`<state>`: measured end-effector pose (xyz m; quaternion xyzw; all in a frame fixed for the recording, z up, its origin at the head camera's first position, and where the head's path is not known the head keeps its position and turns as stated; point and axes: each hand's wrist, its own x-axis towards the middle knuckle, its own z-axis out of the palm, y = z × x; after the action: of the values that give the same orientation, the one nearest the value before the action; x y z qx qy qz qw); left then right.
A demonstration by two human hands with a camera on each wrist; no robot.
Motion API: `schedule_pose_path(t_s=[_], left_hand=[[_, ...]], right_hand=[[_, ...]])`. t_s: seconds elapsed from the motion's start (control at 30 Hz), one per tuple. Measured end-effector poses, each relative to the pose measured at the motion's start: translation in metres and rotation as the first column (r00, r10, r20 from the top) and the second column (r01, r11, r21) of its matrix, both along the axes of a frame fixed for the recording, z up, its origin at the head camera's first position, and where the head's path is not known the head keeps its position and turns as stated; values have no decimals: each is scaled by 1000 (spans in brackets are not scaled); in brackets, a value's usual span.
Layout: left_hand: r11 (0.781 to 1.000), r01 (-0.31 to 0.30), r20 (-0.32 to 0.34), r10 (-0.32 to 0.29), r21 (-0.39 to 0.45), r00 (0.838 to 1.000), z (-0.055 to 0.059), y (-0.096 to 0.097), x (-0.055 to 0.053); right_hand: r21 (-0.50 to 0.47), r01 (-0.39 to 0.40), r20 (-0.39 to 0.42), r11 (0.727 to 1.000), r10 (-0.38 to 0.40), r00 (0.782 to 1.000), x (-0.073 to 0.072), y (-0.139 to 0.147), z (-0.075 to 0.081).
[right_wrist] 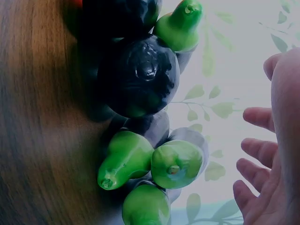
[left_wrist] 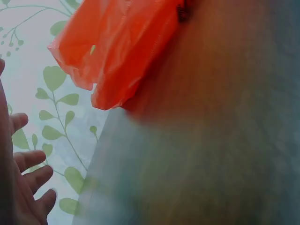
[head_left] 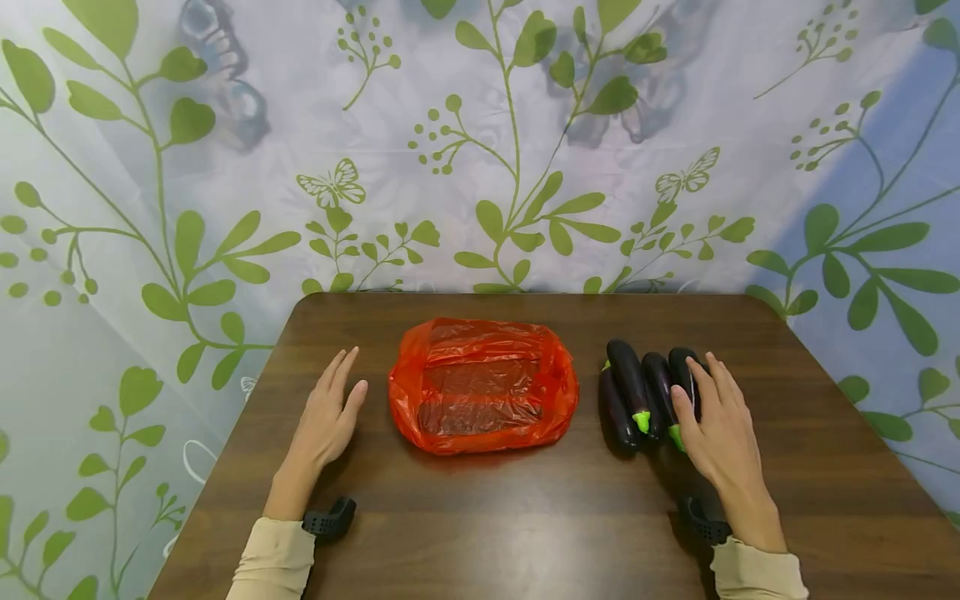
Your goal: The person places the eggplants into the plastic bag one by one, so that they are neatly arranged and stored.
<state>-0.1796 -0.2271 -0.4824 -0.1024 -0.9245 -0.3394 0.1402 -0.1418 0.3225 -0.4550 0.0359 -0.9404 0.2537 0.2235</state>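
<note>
A red plastic bag point(head_left: 407, 396) sits on the table with its wide mouth facing up and its rim spread round. To the left of it my left hand point(head_left: 324, 421) is held with straight fingers, apart from the bag. Several dark purple eggplants point(head_left: 628, 375) with bright green stem ends lie in a bunch to the bag's right, one resting on top of others. My right hand point(head_left: 722, 429) is at the bunch's right side, fingers extended and partly covering the rightmost eggplant. In the right wrist view, the green eggplant caps point(right_wrist: 177, 164) show close up, with a gap before the fingers.
The brown wooden table point(head_left: 495, 525) has rounded far corners. Behind it hangs a pale cloth point(head_left: 420, 233) printed with green leaves and butterflies. Each wrist wears a black band, the left band point(head_left: 330, 518) and the right band point(head_left: 705, 523).
</note>
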Motion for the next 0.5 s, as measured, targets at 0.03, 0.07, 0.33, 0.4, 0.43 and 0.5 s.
schedule_pose_path(t_s=[0.03, 0.07, 0.33, 0.4, 0.43, 0.5], left_hand=[[1000, 6, 9, -6, 25, 1000, 0, 1, -2], [999, 15, 15, -16, 53, 1000, 1, 2, -4], [958, 51, 77, -75, 281, 994, 4, 13, -17], [939, 52, 88, -86, 340, 992, 4, 17, -20], [927, 56, 87, -95, 371, 992, 4, 19, -22], [900, 67, 86, -115, 430, 990, 4, 24, -25]], right_hand=[[-4, 1, -2, 1000, -1, 1000, 0, 0, 0], [-7, 1, -4, 1000, -2, 1000, 0, 1, 0], [-23, 9, -6, 1000, -9, 1000, 2, 2, -2], [-28, 10, -7, 1000, -11, 1000, 1, 1, -2], [-31, 11, -8, 999, -11, 1000, 1, 1, -2], [-39, 15, -9, 999, -15, 1000, 0, 0, -2]])
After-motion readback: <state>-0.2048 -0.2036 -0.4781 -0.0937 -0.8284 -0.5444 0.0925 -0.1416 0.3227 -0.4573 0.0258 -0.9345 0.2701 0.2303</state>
